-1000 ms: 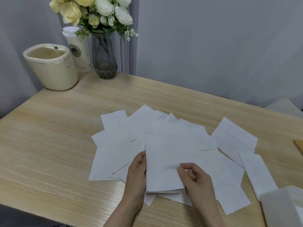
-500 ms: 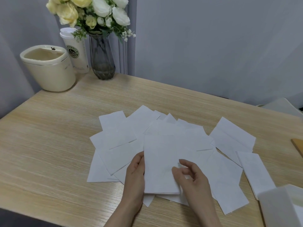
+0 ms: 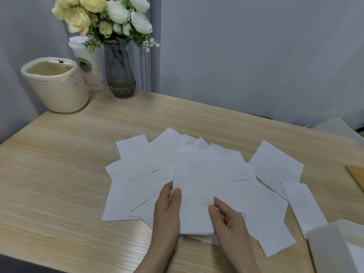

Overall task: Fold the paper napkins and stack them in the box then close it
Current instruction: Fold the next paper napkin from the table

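Meanwhile, both hands grip one folded napkin (image 3: pixel 194 196), left hand (image 3: pixel 167 209) at its edge, right hand (image 3: pixel 226 219) pinching the other side, above scattered napkins (image 3: pixel 137 164) on the table (image 3: pixel 59 184).

Left bench (image 3: pixel 55 174): I see bare wood, open for a hand to pass
Far-left corner: blocked by the cream pot (image 3: pixel 57 85), cup (image 3: pixel 88 66) and vase (image 3: pixel 119 75), standing close together
Centre: napkins (image 3: pixel 266 213) spread flat, low
Near right: white box (image 3: pixel 338 247) stands in my way
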Tool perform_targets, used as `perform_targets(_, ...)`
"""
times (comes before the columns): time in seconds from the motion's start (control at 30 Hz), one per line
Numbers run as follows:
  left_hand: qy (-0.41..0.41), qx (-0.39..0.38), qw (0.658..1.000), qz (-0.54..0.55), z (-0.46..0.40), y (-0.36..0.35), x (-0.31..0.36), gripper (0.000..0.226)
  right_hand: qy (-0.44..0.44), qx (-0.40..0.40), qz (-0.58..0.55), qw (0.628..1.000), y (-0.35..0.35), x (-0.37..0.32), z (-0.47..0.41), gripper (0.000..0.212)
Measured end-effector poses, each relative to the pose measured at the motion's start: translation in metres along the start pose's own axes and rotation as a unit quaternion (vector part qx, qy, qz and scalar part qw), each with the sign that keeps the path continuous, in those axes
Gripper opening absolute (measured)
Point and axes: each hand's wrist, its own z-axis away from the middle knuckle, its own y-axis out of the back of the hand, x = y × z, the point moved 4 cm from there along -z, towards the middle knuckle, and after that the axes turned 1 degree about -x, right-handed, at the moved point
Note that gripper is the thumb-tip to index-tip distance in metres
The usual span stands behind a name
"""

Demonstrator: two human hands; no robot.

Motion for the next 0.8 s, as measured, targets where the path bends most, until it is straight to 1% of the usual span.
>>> perform_targets(0.13, 0.002, -0.005, 1.0, -0.002, -0.001, 0.0, 0.004, 0.021, 0.01, -0.018, 0.005, 1.0, 0.004, -0.003, 0.0, 0.033)
perform_targets(0.2, 0.005, -0.013, 1.0, 0.014, -0.003, 0.004, 0.009, 0.022, 0.009, -0.029, 0.004, 1.0, 0.011, -0.005, -0.002, 0.032)
perform_targets(0.3, 0.016, -0.027, 0.999, 0.025, -0.008, 0.013, 0.016, 0.028, 0.006, -0.096, 0.04, 0.995, 0.023, -0.012, -0.004, 0.033)
perform_targets(0.37, 0.03, -0.041, 0.999, 0.013, -0.012, 0.019, 0.019, 0.035, -0.004, -0.149, 0.038, 0.988, 0.028, -0.019, -0.003, 0.032)
perform_targets(0.4, 0.037, -0.05, 0.998, 0.008, -0.013, 0.021, 0.02, 0.04, -0.01, -0.16, 0.028, 0.987, 0.031, -0.02, -0.003, 0.031)
perform_targets(0.43, 0.041, -0.055, 0.998, 0.007, -0.014, 0.022, 0.022, 0.044, -0.016, -0.158, 0.011, 0.987, 0.034, -0.021, -0.002, 0.029)
perform_targets(0.5, 0.03, -0.034, 0.999, 0.017, -0.014, 0.022, 0.024, 0.048, -0.029, -0.108, -0.024, 0.993, 0.041, -0.017, -0.004, 0.026)
perform_targets(0.57, 0.002, 0.015, 0.999, 0.031, -0.013, 0.022, 0.027, 0.043, -0.028, -0.039, -0.05, 0.998, 0.046, -0.013, -0.004, 0.036)
perform_targets(0.63, -0.021, 0.063, 0.997, 0.048, -0.011, 0.019, 0.028, 0.042, -0.001, 0.002, -0.073, 0.997, 0.043, -0.012, 0.0, 0.048)
perform_targets(0.7, -0.036, 0.1, 0.993, 0.053, -0.006, 0.013, 0.027, 0.04, 0.032, 0.011, -0.094, 0.995, 0.033, -0.013, 0.008, 0.057)
perform_targets(0.77, -0.041, 0.117, 0.991, 0.047, 0.002, 0.005, 0.026, 0.036, 0.057, 0.027, -0.101, 0.993, 0.023, -0.013, 0.015, 0.058)
perform_targets(0.8, -0.044, 0.117, 0.991, 0.044, 0.005, 0.001, 0.025, 0.035, 0.068, 0.046, -0.086, 0.993, 0.021, -0.012, 0.016, 0.054)
